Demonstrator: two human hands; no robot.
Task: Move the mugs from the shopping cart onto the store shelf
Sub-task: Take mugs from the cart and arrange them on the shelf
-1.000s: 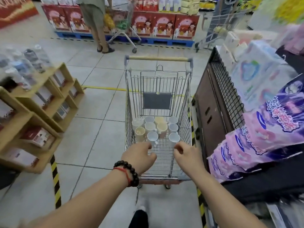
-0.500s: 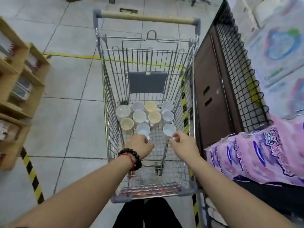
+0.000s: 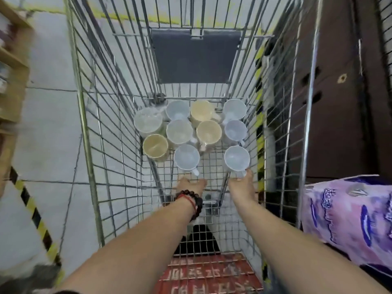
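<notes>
Fingers: right hand [image 3: 241,184] pinches the near-right mug's [image 3: 237,158] handle; left hand [image 3: 191,184] at the near-left mug's [image 3: 186,157] handle, grip unclear.
Risk: a handle-only hold could let a mug swing against the shopping cart [image 3: 110,124] wire.

We are looking at pale blue mugs [image 3: 186,157] and cream mugs [image 3: 155,146] sitting in the silver wire cart [image 3: 89,132]. Black beads with a red string [image 3: 192,200] are circling our left wrist, and a purple pack [image 3: 347,217] is showing beside black-and-yellow floor tape [image 3: 34,215].

Soft, even indoor light; no hard shadows, no glare. Strong wide-angle bending of cart [image 3: 89,145] wires toward edges. Motion blur on wooden shelf [image 3: 12,81] at left, smeared corners.
</notes>
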